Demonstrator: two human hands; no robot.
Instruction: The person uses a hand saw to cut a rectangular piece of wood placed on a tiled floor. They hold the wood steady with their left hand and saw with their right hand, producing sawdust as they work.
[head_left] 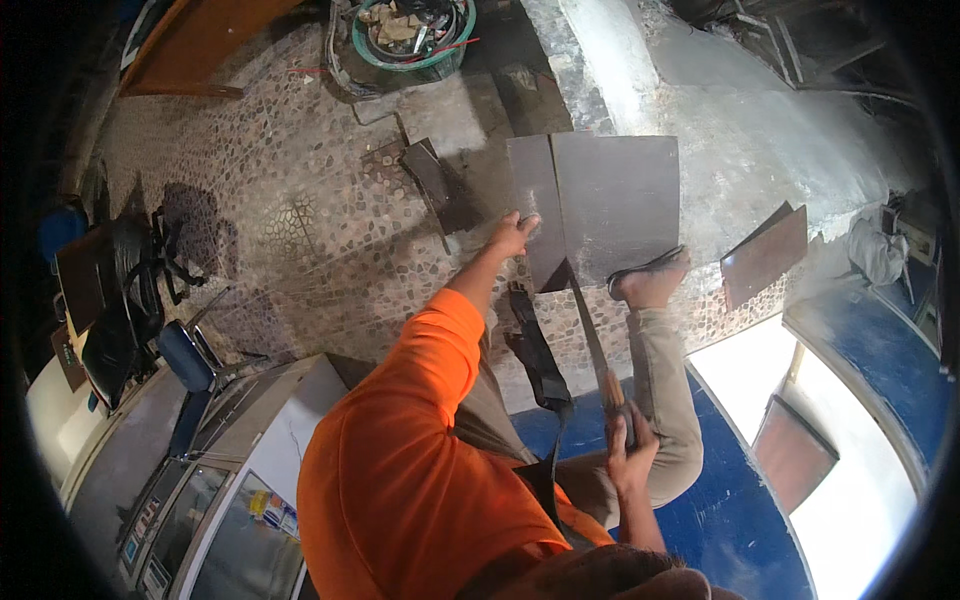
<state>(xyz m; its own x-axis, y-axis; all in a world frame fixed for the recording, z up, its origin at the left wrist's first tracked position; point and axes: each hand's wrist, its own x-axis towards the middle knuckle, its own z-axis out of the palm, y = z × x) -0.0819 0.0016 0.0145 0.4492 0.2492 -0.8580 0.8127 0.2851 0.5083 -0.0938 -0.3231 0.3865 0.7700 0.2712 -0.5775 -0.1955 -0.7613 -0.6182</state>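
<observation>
A dark grey board [625, 200] lies flat ahead of me, with a long slit running through it near its left side. My left hand [514, 235] is closed on the left edge of the board, its thumb on top. In my right hand [632, 447] is the wooden handle of a handsaw [590, 318], its fingers wrapped round it. The far end of the blade meets the board's near edge, at the slit. My sandalled foot [655, 278] rests on the board's near right corner.
Dark offcuts [440, 190] lie on the pebbled floor to the left; a brown panel [765, 258] leans on the right. A green tub [440, 62] of scraps stands at the far side. Chairs [187, 357] and a glass-fronted cabinet [245, 520] are at left. A black strap [540, 350] hangs beside my knee.
</observation>
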